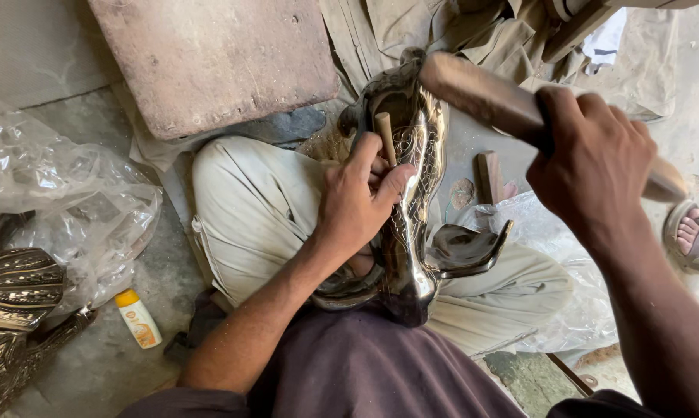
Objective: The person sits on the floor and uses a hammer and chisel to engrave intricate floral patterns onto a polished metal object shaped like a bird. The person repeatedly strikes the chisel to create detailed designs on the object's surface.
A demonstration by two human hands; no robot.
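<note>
A shiny engraved metal figure (415, 193) with curved horn-like parts lies lengthwise on my lap, between my crossed legs. My left hand (357, 201) rests on the figure and pinches a short wooden punch (385, 138) upright against its patterned surface. My right hand (589, 166) grips a thick wooden mallet (481, 97), raised above and to the right of the punch, its head end over the figure's far end.
A worn wooden block (210, 58) lies ahead on the left. Clear plastic sheeting (63, 193) and more engraved metal pieces (16, 290) sit at the left, with a small orange-capped bottle (138, 317) nearby. Another person's sandalled foot (694, 232) shows at the right edge.
</note>
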